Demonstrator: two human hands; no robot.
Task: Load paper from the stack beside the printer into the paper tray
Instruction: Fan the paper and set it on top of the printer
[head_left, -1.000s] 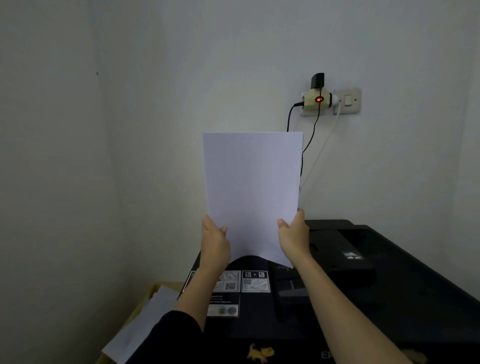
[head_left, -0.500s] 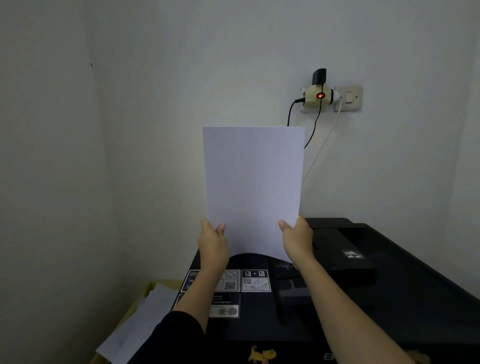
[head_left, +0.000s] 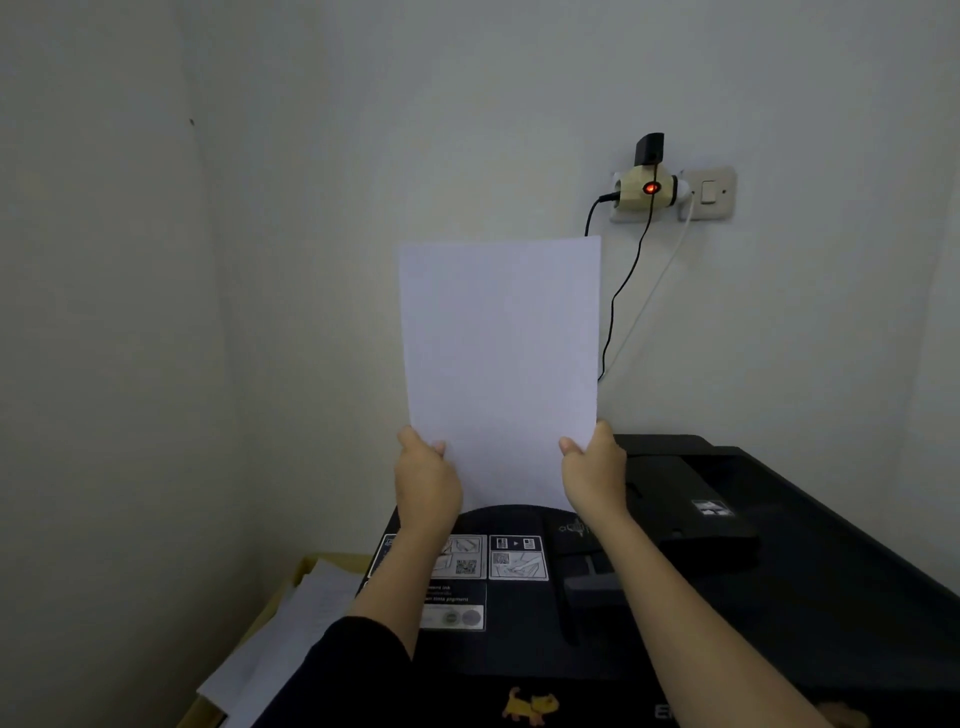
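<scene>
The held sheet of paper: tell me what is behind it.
Behind the sheet of paper, held by the left hand and right hand, is white wall. A black cable from the wall adapter passes beside its right edge. Anything directly behind is covered.

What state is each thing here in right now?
Paper sheet: upright, held at its lower corners.
Left hand: gripping the sheet.
Right hand: gripping the sheet.
Paper stack: lying beside the printer.
Plug adapter: red light on.

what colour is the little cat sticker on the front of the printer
Yellow, against the black printer; the cat sticker shows at the bottom of the head view.
</scene>
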